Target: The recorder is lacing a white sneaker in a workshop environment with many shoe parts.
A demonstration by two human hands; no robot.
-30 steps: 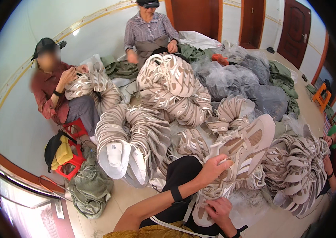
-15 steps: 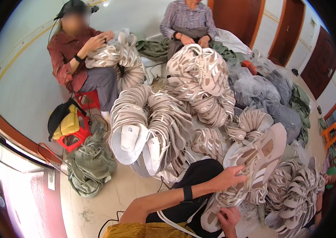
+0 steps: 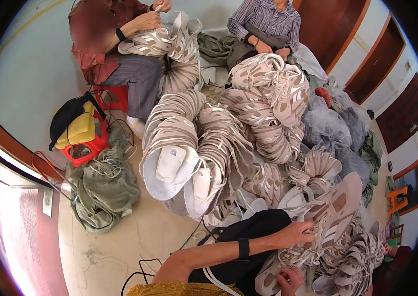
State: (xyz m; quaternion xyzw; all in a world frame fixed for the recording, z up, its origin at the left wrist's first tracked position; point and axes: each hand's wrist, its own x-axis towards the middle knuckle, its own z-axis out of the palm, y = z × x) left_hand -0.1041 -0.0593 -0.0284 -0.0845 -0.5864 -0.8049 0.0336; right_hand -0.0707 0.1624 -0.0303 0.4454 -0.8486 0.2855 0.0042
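A beige and white shoe upper (image 3: 339, 207), with mesh panels and pale stripes, lies across my lap at the lower right. My left hand (image 3: 295, 234) reaches over it, thumb and fingers closed on its near side by the laces. Lower down, my right hand (image 3: 290, 281) has its fingers curled at the edge of another pale shoe upper (image 3: 266, 281). That hand is partly cut off by the lower edge, and whether it grips the piece is hard to see. More uppers are bunched between and below my hands.
Long curved stacks of shoe uppers (image 3: 169, 143) fill the floor ahead. Two people sit beyond, one with a shoe upper on the lap. Plastic bags (image 3: 327, 118) lie at right, a green sack (image 3: 103, 192) and red stool (image 3: 88, 150) at left. Cables run across the floor.
The view has swung, so the scene sits further right. The person at far left has leaned forward and raised a hand. My two hands stay at the shoe uppers.
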